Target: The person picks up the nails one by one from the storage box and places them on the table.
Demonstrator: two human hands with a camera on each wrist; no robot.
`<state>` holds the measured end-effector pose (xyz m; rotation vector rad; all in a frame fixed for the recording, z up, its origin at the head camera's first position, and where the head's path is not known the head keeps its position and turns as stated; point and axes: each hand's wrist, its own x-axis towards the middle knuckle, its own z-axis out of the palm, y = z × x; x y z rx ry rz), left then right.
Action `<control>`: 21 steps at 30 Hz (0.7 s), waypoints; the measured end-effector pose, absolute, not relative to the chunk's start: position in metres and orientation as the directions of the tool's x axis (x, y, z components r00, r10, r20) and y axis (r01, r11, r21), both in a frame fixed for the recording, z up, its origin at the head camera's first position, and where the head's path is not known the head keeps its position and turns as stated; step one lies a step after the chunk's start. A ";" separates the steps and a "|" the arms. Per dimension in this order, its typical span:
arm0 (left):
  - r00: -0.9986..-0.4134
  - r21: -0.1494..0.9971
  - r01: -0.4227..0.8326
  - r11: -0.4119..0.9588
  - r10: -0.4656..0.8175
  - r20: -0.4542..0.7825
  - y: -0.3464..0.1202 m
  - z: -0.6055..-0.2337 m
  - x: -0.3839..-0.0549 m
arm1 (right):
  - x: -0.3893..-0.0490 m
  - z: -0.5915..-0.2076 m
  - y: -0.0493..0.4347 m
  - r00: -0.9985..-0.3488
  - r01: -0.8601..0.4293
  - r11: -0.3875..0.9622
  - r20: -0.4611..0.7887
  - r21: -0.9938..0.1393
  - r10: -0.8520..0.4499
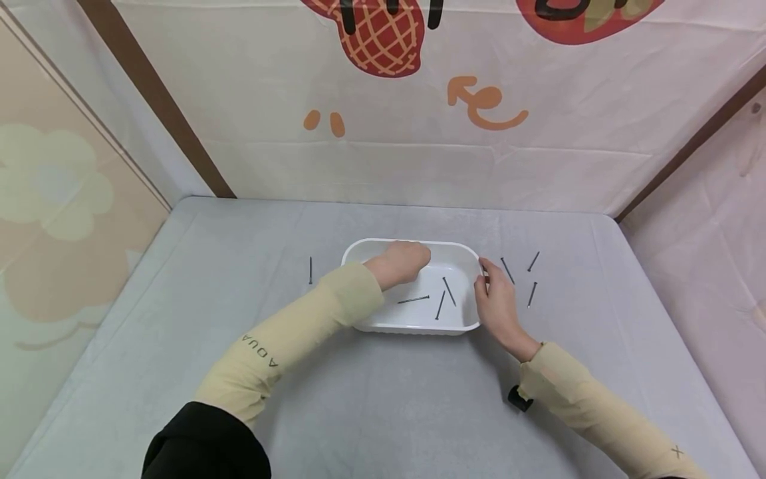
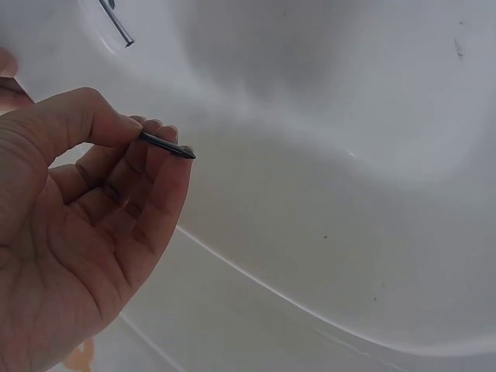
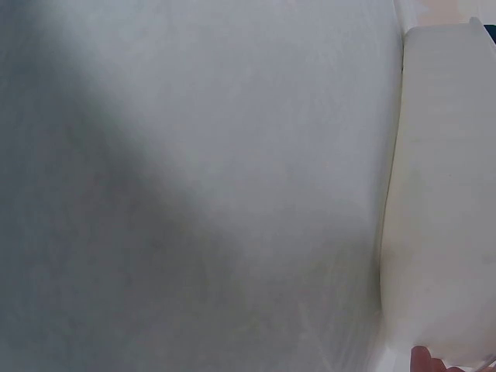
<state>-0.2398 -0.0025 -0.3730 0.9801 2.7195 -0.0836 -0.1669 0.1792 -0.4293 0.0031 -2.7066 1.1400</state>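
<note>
The left hand pinches a dark nail between thumb and fingers, its pointed end sticking out to the right; the white tray fills most of the view behind, its rim slanting down toward the lower right; a second nail lies in the tray, cut off by the top edge; part of the right hand shows at the left edge; an orange patch peeks out below the left hand.

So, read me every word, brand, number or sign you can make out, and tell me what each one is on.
"AQUA": on the left sleeve; second letter small, possibly O.
"X", apparently: on the right sleeve.
Black strokes on the backdrop: cut off at the top, unreadable.
White tray and nails: no readable text.
</note>
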 end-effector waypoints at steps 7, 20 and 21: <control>-0.737 0.028 0.649 0.760 0.638 -0.223 -0.008 -0.367 -0.237 | -0.167 -0.430 0.179 -0.978 -0.082 0.704 0.193 -0.705 0.079; -0.722 0.026 0.668 0.743 0.657 -0.217 -0.016 -0.356 -0.227 | -0.166 -0.432 0.179 -0.978 -0.076 0.712 0.191 -0.698 0.083; -0.722 0.033 0.667 0.745 0.656 -0.218 -0.017 -0.355 -0.226 | -0.166 -0.432 0.179 -0.978 -0.075 0.712 0.191 -0.698 0.084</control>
